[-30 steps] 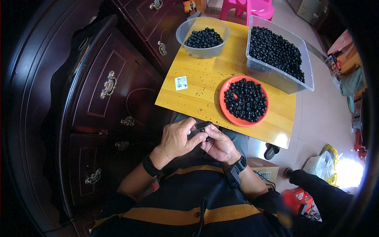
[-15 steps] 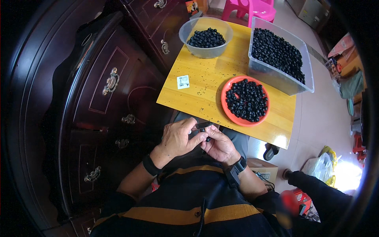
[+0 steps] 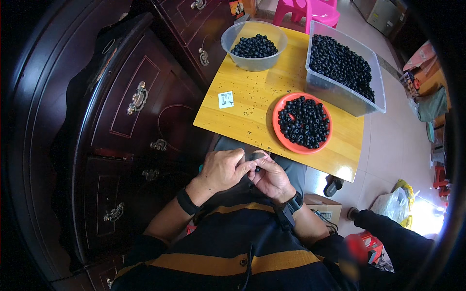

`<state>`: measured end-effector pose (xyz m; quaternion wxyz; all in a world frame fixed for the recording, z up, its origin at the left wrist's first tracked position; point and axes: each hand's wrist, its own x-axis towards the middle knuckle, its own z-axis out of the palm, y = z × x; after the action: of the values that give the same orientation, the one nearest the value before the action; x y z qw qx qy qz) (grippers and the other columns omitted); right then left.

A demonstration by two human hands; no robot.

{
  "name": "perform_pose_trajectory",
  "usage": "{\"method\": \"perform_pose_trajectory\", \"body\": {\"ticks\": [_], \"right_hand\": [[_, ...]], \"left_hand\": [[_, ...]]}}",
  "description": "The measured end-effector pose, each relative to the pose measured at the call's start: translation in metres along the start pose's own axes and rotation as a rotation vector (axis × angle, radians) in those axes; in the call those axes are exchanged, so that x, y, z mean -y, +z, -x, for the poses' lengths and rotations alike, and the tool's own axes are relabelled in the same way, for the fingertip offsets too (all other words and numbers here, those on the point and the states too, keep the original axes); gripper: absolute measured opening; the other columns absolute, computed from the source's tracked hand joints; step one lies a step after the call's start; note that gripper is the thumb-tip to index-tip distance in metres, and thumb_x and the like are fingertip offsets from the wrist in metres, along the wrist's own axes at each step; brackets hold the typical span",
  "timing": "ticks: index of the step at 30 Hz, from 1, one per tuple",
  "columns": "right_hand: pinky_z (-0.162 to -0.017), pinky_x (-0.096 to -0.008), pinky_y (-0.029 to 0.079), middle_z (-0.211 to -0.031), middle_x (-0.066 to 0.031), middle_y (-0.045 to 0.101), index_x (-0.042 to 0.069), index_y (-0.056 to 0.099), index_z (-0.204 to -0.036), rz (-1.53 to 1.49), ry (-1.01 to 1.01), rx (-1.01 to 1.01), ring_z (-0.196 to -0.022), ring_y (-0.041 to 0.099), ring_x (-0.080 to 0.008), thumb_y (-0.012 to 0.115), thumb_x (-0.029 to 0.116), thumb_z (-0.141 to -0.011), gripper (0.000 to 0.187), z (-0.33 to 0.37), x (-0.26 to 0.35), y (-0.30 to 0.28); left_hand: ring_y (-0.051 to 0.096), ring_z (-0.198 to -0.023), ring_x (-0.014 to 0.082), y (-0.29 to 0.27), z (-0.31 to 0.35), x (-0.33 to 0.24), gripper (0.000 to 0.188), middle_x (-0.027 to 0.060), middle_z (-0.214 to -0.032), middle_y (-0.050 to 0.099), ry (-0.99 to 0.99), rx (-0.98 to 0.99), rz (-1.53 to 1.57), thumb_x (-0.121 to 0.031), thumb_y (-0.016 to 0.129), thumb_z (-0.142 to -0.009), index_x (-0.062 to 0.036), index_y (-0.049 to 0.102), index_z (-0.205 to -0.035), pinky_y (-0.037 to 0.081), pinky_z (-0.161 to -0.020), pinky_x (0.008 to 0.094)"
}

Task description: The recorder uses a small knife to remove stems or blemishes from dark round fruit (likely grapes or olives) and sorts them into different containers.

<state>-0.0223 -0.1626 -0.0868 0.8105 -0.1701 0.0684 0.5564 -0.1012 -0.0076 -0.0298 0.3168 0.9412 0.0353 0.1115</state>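
Observation:
In front of me, just off the table's near edge, my two hands meet. My left hand (image 3: 221, 169) is closed around a small knife, its short dark blade (image 3: 254, 156) pointing toward my right fingers. A bit of teal shows behind the left wrist side, perhaps the handle's end. Pinched in my right hand (image 3: 270, 180) is a small round black part (image 3: 257, 169), mostly covered by fingers. Beyond the hands, an orange-red plate (image 3: 277, 134) bears many such black parts (image 3: 303, 121), some showing a ring-like face.
On the yellow table (image 3: 228, 119) stand a clear round bowl (image 3: 252, 64) and a large clear bin (image 3: 335, 92), both with black parts. A white label (image 3: 225, 100) and dark scraps lie there. Dark wooden drawers (image 3: 136, 97) flank the left; a pink stool (image 3: 320, 17) stands behind.
The left hand has tilted and its fingers have curled in more. The blade has turned to show its broad side, and a bit of teal has come into view behind that hand.

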Motion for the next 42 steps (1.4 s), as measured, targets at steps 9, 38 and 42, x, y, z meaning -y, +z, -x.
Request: {"method": "perform_pose_trajectory", "body": {"ticks": [9,38,42], "right_hand": [[-0.071,-0.0235,0.053,-0.09,0.0015,0.061,0.01,0.058,-0.101,-0.046,0.031,0.052,-0.08,0.062,-0.0086,0.056,0.013,-0.097,0.006,0.004,0.001,0.005],[-0.094,-0.0359,0.049,-0.126,-0.015,0.058,0.002,0.05,-0.125,-0.135,0.123,-0.002,-0.112,0.059,-0.0249,0.043,0.02,-0.102,0.03,0.007,0.006,-0.009],[-0.096,-0.0358,0.048,-0.123,-0.0121,0.059,0.002,0.05,-0.125,-0.138,0.113,0.018,-0.112,0.058,-0.0238,0.039,0.021,-0.103,0.031,0.004,0.002,-0.016]], "left_hand": [[0.062,-0.057,0.0306,-0.002,0.0,-0.004,0.036,0.012,-0.063,0.06,0.004,0.018,0.048,-0.038,0.069,-0.085,-0.0047,0.057,-0.078,0.046,-0.051,0.0401],[0.049,-0.063,0.0029,-0.038,-0.095,0.009,0.019,-0.0036,-0.066,0.056,-0.104,0.101,0.189,-0.022,0.072,-0.086,-0.0041,0.064,-0.086,0.042,-0.056,0.0247],[0.061,-0.06,0.0111,-0.002,-0.042,0.013,0.023,0.003,-0.066,0.061,-0.051,0.258,0.199,-0.02,0.071,-0.083,-0.0005,0.064,-0.094,0.048,-0.056,0.0301]]}}
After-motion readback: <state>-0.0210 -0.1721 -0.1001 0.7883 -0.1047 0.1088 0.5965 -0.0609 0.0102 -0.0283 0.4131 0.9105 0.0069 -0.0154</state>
